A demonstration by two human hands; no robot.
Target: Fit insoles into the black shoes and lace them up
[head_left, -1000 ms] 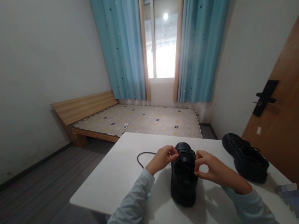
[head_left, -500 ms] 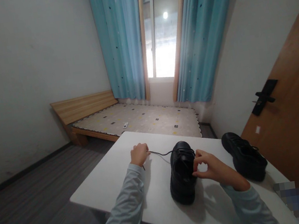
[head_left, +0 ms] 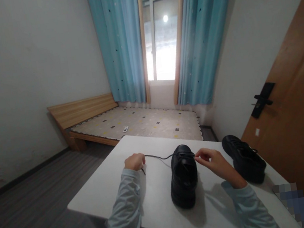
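Here, a black shoe (head_left: 184, 179) is being kept upright on the white bench (head_left: 117, 188), toe pointing away from the camera, between the two hands. A black lace (head_left: 158, 157) is being held by the left hand (head_left: 134, 162), whose grip is closed tight into a fist around it, out to the left of the shoe; the lace is being drawn in a shallow sagging line from the fist to the shoe's front eyelets. The right hand (head_left: 217, 163) is being held just beside the shoe's right edge, its thumb and forefinger pinched together at the eyelets; whether lace is being gripped between them cannot be told. A second black shoe (head_left: 244, 158) is being left on the bench to the right, apart from the first.
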